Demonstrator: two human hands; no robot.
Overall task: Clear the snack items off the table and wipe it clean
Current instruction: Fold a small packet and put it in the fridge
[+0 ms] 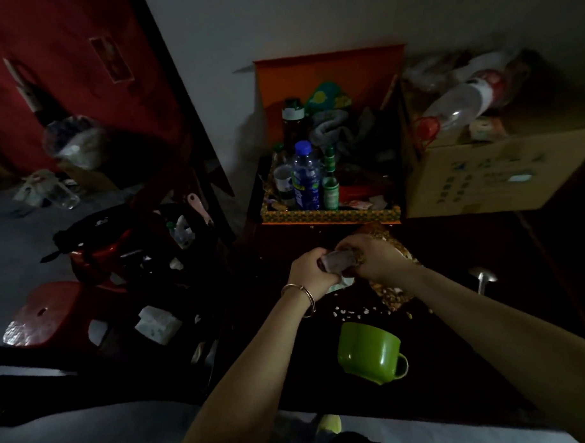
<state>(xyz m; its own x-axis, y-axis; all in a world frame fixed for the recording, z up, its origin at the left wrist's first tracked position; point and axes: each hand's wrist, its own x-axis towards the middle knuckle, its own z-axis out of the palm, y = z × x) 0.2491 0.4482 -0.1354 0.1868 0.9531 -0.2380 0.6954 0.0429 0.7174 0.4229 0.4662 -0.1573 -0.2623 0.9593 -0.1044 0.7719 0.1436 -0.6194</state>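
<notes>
The fingers [320, 255] of the left hand [311, 270] are curling tight around one end of a crumpled grey wrapper [340, 262]. The right hand [375, 258] is gripping the other end, in the middle of the frame. Just below them a white tissue [339, 285] is showing against the dark surface [455, 364], with spilled snacks [391, 294] and loose crumbs [350, 310] beside it. A green mug [372, 351] is sitting lower, apart from the hands. Bare surface is stretching to the right, past a spoon [483, 277]. A patterned box [330, 216] of bottles is lining the far edge. The label on the blue bottle [305, 181] is too dim to read.
</notes>
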